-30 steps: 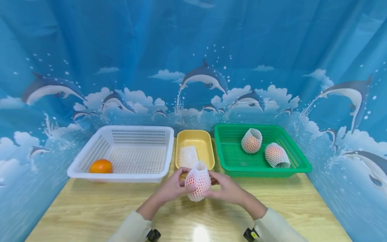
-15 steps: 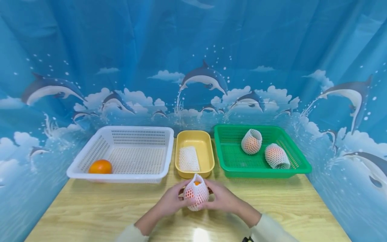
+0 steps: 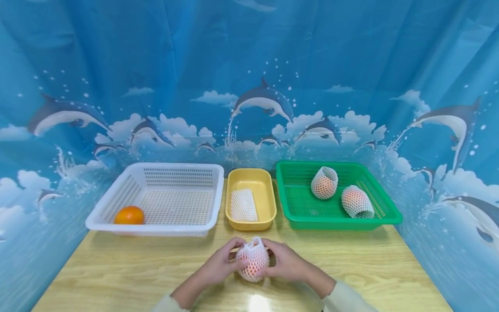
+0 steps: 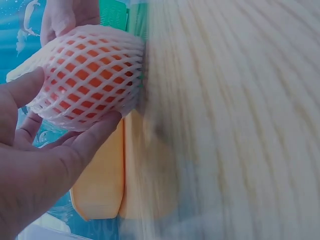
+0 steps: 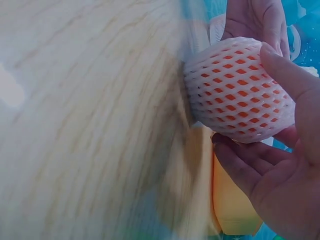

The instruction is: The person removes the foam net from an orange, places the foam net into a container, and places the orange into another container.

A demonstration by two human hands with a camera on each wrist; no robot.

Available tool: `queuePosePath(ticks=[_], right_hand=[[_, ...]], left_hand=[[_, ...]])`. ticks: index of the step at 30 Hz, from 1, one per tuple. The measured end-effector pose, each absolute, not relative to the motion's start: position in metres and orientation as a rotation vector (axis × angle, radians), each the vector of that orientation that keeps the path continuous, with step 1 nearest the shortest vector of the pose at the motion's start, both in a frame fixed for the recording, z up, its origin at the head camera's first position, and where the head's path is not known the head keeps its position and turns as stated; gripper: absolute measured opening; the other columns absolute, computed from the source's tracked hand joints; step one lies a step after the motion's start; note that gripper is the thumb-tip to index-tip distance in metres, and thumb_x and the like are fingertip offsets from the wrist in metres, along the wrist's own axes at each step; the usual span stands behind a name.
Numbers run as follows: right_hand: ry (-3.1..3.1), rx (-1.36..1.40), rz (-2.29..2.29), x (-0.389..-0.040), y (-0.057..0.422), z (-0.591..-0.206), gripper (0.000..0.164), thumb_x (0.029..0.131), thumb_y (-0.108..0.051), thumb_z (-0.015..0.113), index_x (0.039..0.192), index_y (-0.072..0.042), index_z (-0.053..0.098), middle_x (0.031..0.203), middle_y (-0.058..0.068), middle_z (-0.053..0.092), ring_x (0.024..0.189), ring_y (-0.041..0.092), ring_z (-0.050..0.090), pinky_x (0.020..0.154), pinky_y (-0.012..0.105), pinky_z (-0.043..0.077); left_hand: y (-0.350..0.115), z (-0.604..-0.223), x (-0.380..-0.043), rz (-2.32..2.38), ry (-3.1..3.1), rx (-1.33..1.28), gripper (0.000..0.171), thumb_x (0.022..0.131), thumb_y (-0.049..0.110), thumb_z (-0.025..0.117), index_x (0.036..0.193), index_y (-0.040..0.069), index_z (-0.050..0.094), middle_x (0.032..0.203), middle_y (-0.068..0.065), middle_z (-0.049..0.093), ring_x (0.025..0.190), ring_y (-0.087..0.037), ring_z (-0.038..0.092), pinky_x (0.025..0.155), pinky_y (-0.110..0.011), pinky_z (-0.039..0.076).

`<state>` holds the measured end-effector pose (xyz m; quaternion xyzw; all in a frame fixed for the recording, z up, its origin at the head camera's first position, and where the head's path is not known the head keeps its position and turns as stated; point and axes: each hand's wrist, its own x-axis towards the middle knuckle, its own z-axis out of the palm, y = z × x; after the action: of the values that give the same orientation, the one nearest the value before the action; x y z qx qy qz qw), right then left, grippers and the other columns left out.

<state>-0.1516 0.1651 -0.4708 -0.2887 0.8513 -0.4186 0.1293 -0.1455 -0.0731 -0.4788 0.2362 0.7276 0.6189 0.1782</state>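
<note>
Drawn back from the yellow tray (image 3: 266, 197) since half a second ago is the netted fruit (image 3: 254, 263), and more of the bench (image 3: 132, 268) shows between the two. The left grip (image 3: 221, 263) is curled around one side of the fruit, and the right grip (image 3: 287, 262) holds the opposite side in the same manner. So the fruit is between both, in front of the tray; whether it touches the bench, one cannot tell. Its foam net (image 4: 95, 82) wraps it around, with the narrower open end pointing upward.

What seems to be in hand is the settling of this net. For doing it well, the pressure should be equal from both sides — firm enough that the round fruit does not slip, yet gentle, because thin foam strands may tear. It is better to ease the mesh by small amounts, turning the fruit in between, than to drag one edge. A wide hold is advisable — pinching at a single point would probably bunch the net. Staying low over the bench also makes any slip less harmful.
</note>
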Motion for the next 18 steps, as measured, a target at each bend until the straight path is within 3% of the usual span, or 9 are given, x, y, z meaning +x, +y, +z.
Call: queuePosePath(ticks=[8,12,15,18], right_hand=[[2.465,-0.833,-1.207,-0.1494,0.1671,-0.4753,0.075,0.077,-0.043,0.08,0.139,-0.014,0.048,0.119,-0.005,0.063,0.1,0.007,0.06,0.092,0.03,0.05],[2.477,-0.823,-1.205,-0.1478,0.1675,-0.4764,0.078,0.077,-0.044,0.08,0.14,-0.014,0.046,0.12,-0.003,0.063,0.101,0.008,0.06,0.091,0.03,0.05],[2.488,-0.811,-1.194,-0.1466,0.168,-0.4772,0.079,0.076,-0.046,0.079,0.14,-0.014,0.046,0.122,-0.002,0.062,0.102,0.008,0.06,0.091,0.03,0.051],[2.5,-0.806,-1.178,-0.1456,0.1688,-0.4773,0.079,0.077,-0.049,0.078,0.14,-0.015,0.045,0.124,-0.002,0.062,0.104,0.009,0.06,0.092,0.031,0.051]], left_hand=[[-0.073,-0.4764,-0.1422,1.671,2.159,0.701,0.029,0.093,0.021,0.064,0.11,0.005,0.048,0.141,-0.032,0.041,0.128,-0.055,0.039,0.098,-0.055,0.046],[-0.0714,-0.4763,-0.1416,1.653,2.189,0.705,0.043,0.092,0.022,0.066,0.125,0.003,0.046,0.142,-0.029,0.043,0.132,-0.048,0.039,0.101,-0.054,0.043],[-0.0706,-0.4762,-0.1408,1.633,2.199,0.699,0.065,0.09,0.023,0.069,0.142,0.002,0.037,0.143,-0.026,0.042,0.133,-0.044,0.039,0.102,-0.05,0.044],[-0.0702,-0.4761,-0.1401,1.594,2.217,0.717,0.076,0.089,0.025,0.071,0.148,0.001,0.03,0.147,-0.024,0.039,0.133,-0.042,0.041,0.102,-0.048,0.045]])
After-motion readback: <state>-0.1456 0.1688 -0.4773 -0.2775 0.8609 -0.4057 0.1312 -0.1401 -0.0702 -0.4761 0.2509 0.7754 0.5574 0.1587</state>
